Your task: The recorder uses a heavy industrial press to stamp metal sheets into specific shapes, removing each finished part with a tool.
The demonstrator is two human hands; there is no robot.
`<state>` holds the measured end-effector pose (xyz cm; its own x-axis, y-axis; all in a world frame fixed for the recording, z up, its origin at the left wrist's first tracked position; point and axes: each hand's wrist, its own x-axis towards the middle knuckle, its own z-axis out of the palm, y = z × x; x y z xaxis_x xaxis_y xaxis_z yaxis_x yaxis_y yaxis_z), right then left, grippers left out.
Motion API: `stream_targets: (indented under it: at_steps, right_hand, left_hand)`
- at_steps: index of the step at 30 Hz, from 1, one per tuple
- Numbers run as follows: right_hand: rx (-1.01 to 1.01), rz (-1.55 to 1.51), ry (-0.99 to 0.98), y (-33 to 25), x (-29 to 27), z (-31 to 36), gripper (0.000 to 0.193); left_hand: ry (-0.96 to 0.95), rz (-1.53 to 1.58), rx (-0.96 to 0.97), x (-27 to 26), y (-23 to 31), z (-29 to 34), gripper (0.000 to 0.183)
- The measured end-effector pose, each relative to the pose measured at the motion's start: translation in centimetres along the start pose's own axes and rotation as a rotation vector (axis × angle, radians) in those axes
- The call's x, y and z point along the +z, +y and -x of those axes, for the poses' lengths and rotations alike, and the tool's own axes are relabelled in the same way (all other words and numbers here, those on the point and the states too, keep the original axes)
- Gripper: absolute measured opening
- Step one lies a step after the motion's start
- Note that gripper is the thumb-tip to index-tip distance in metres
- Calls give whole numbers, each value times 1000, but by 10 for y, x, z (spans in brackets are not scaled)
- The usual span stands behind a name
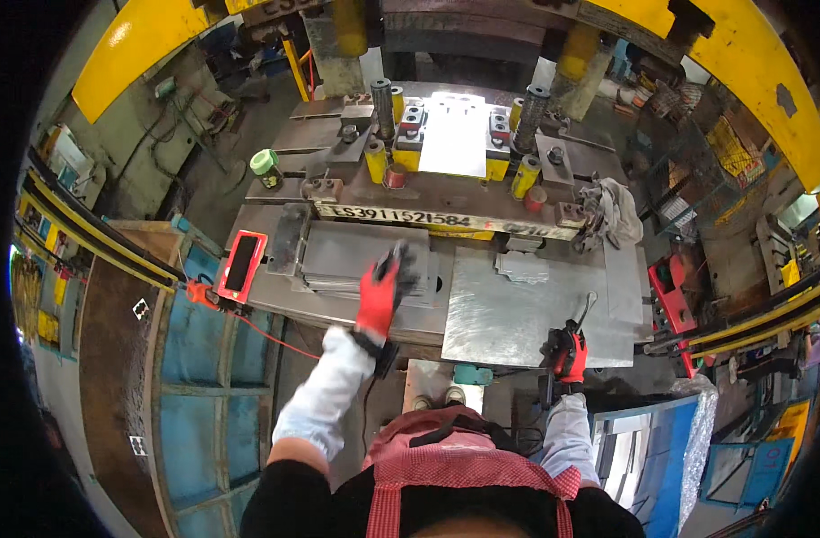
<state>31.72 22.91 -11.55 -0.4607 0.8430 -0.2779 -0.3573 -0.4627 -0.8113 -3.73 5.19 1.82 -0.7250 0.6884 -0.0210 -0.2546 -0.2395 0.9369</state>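
Note:
My left hand (382,289), in a red and black glove, is over the right part of a stack of flat grey metal sheets (352,251). Its fingers stretch forward, slightly blurred, with nothing visible in them. At the front edge of a bright metal plate (509,314), my gloved right hand (568,353) is closed around a thin metal rod with a rounded end (589,305). A few small cut metal pieces (523,267) lie on that plate. Beyond, a shiny sheet (453,134) rests on the press die, between its guide posts.
A red-framed phone-like device (242,265) lies left of the stack. A green-lidded jar (266,167) stands behind it. Crumpled grey rags (610,213) sit at the die's right. Yellow and black bars (105,229) flank both sides. A blue metal frame (195,359) stands at left.

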Motion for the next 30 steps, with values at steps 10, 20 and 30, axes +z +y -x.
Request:
stream_targets:
  at_steps: [10, 20, 30]
  right_hand:
    - [-24, -157, 74, 6, 6, -2, 39]
    - [-8, -166, 131, 13, -7, -13, 25]
    - [35, -252, 89, 11, -9, -14, 32]
  left_hand:
    - [-156, -1735, 191, -124, -75, 83, 70]
    - [-111, -1745, 243, -135, -87, 80, 51]
    - [-170, -1746, 157, -129, -77, 78, 62]
